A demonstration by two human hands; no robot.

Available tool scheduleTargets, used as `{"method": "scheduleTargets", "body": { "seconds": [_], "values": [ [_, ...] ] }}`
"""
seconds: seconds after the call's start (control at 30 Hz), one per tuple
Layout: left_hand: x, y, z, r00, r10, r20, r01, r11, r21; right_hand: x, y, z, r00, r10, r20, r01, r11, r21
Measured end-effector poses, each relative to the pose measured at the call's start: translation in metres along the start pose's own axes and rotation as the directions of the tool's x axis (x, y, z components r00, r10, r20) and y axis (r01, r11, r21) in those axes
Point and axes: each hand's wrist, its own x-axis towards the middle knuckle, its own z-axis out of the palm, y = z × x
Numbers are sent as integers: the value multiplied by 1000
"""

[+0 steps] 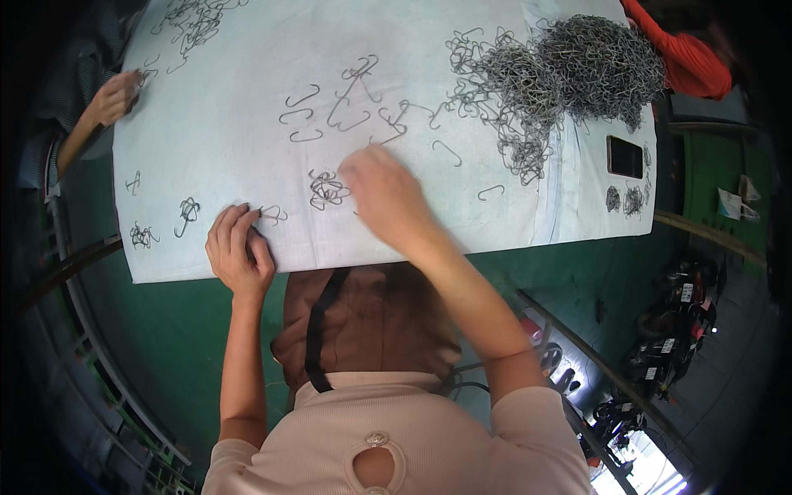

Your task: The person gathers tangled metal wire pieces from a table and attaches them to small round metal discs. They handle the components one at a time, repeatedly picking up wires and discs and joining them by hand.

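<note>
Wears a pale ribbed top (462,429) and, below it, a brown garment (384,322) with a black strap (322,326); rests the left hand (239,243) at the near edge of a white cloth (223,148), with fingers loosely bent and thumb clear of them, gripping nothing visible, just beside a few loose hooks (274,216); has more little clusters (142,237) farther left; holds the right hand (384,198) a little deeper in, beside a small pile of metal hooks (328,191) — too blurred to tell how far closed, or whether on a hook — and, beyond that, has scattered hooks (355,115); at right, has a dark phone (624,157) and, past it, a large dense heap (602,66) of hooks; faces a co-worker's hand (115,97) at the left edge, a red sleeve (693,66) beside the large heap, and another loose heap (194,21) at far left.
</note>
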Motion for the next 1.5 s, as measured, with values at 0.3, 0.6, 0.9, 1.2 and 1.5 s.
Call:
{"method": "scheduleTargets", "body": {
  "seconds": [0.3,0.6,0.9,1.2,1.5],
  "values": [
    [1,1,-1,1000,1,7,-1,1000,-9,20,85,-84,886,116,-448,-314,863,-396],
    [0,0,1,1000,13,13,-13,1000,14,39,98,-118,899,38,-436,-216,905,-367],
    [2,-1,1,999,30,12,-30,1000,9,72,131,-166,940,-72,-334,-197,684,-703],
    [2,1,-1,999,32,13,-32,999,16,62,145,-207,825,-58,-562,-232,871,-432],
    [1,0,-1,999,44,22,-44,999,16,21,113,-161,795,-158,-586,-353,666,-658]
  ]
}}
